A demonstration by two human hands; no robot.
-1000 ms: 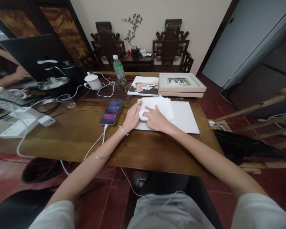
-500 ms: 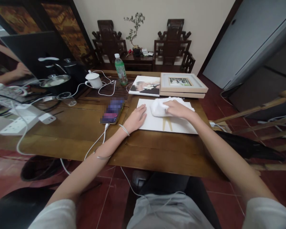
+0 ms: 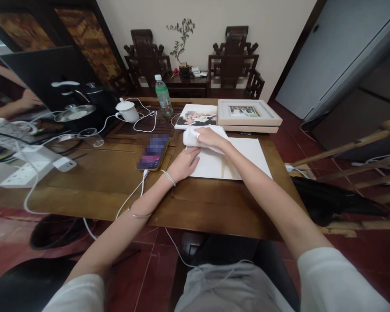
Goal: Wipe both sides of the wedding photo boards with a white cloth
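Observation:
A white board (image 3: 251, 158) with a tan, two-legged shape near its front edge lies flat on the wooden table. Spread on the board's left edge is my left hand (image 3: 185, 164), fingers outstretched and holding nothing. My right hand (image 3: 210, 137) is closed on a bunched white cloth (image 3: 190, 137), pressed over the back left part of the board, just beyond my left fingertips. The cloth and my right forearm cover part of the board and its tan shape.
Behind the board are a photo panel (image 3: 195, 116) and stacked picture frames (image 3: 249, 113). Left of my hand lies a charging phone (image 3: 153, 151). A green bottle (image 3: 164, 97), lidded white cup (image 3: 127, 111), clear plastic cup (image 3: 91, 138) and power strip (image 3: 26, 169) stand farther left. Another person's hand (image 3: 30, 99) is at the far left.
My right hand has slid the cloth leftward across the board, from its middle to its back left corner. My left hand has stayed in place on the left edge.

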